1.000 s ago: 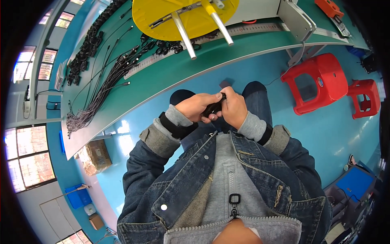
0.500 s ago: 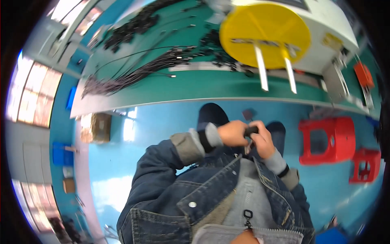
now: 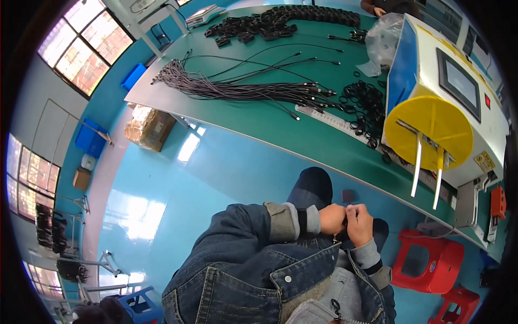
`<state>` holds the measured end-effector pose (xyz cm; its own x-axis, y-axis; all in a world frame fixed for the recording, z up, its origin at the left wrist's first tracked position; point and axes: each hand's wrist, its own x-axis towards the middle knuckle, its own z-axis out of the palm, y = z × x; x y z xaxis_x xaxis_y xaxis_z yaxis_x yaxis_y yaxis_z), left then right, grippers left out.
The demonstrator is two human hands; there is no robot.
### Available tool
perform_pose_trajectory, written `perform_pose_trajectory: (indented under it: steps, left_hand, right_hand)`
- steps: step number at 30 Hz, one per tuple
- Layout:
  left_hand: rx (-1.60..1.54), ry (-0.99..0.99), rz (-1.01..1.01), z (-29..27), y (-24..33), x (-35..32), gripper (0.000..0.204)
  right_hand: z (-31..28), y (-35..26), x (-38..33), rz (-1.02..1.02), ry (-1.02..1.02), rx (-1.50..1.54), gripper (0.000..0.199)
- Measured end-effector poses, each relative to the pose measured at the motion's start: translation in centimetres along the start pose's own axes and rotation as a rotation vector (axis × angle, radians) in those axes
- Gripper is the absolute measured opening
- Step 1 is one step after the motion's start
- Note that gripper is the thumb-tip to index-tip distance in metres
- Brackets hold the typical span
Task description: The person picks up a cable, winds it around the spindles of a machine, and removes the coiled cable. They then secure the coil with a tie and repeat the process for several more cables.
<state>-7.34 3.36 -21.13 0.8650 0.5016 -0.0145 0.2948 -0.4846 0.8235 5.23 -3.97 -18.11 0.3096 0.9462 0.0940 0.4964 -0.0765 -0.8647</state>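
Observation:
Close together over my lap, my left hand point(image 3: 332, 218) and my right hand point(image 3: 360, 227) both have their fingers closed. Between them is a small black bundle, mostly hidden by the fingers; its kind does not show clearly. Beyond my knees stands a green-topped table point(image 3: 253, 127). A long sheaf of black cables point(image 3: 232, 89) lies on it, plug ends pointing right. Right of the plugs are a heap of small black rings point(image 3: 362, 102) and a white ruler point(image 3: 329, 120). Many short black cable bundles point(image 3: 259, 24) are piled at the back.
A white machine point(image 3: 458, 70) with a yellow disc point(image 3: 431, 121) and two prongs stands at the table's right. A clear plastic bag point(image 3: 382, 43) sits beside it. A co-worker's hand point(image 3: 380, 11) shows behind. Red stools point(image 3: 431, 264) stand at right, a cardboard box point(image 3: 151, 128) under the table's left end.
The view has swung, so table and machine appear lower and further right. My hands have drawn closer together, and the black bundle that showed between them is now mostly covered.

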Motion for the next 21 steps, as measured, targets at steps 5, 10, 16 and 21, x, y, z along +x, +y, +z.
perform_pose_trajectory:
  steps: [5, 10, 16, 21]
  left_hand:
    - [-0.574, -0.505, -0.567, -11.1, 2.0, -1.3, 0.027]
    - [-0.25, 0.445, 0.019, -34.6, -2.3, 0.6, 0.031]
    - [0.938, 0.378, -0.499, -36.5, -9.5, -1.1, 0.043]
    - [1.254, 0.35, -0.536, -35.1, -12.2, -1.7, 0.022]
  right_hand:
    - [-2.5, 0.2, 0.5, 0.394, -0.32, 0.433, 0.027]
    - [-2.2, 3.3, -1.2, 0.475, -0.476, 0.346, 0.022]
    - [-1.0, 4.0, -1.8, 0.404, -0.495, 0.384, 0.018]
    - [-0.9, 3.9, -1.6, 0.4, -0.481, 0.328, 0.017]
